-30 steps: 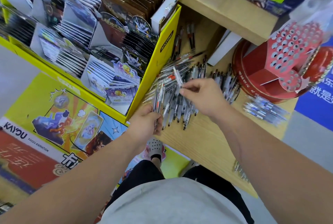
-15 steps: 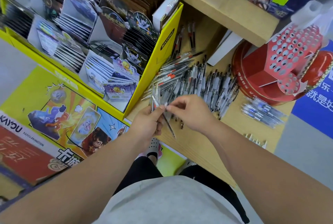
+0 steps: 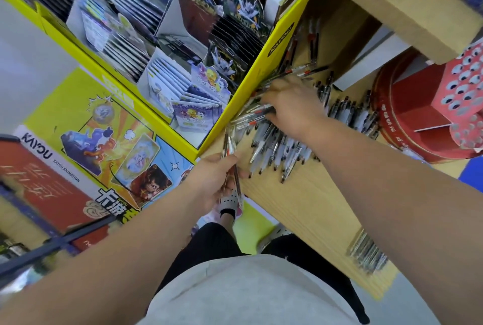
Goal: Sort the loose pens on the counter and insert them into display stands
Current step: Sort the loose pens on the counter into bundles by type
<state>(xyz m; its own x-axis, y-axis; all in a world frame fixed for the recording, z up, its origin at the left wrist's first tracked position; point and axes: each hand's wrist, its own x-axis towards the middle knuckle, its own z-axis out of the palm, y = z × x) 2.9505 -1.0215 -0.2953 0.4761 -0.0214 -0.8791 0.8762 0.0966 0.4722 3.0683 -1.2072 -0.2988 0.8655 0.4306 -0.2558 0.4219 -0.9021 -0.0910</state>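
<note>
Wooden counter [image 3: 313, 207] between a yellow card display [image 3: 264, 68] and a red perforated pen stand [image 3: 407, 105]. Loose pens [image 3: 277, 149] lie heaped on the counter against the yellow display's side wall. Left hand [image 3: 211, 181] grips a small bundle of pens [image 3: 228, 147] at the counter's near edge. Right hand [image 3: 292, 105] rests on the heap, fingers bent; blur hides whether it holds any pen

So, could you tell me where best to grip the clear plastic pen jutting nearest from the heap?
Probably pinch the clear plastic pen across its dark-tipped near end, coming from the wooden counter's front edge: that end lies free, the far end packed between neighbours.
</note>
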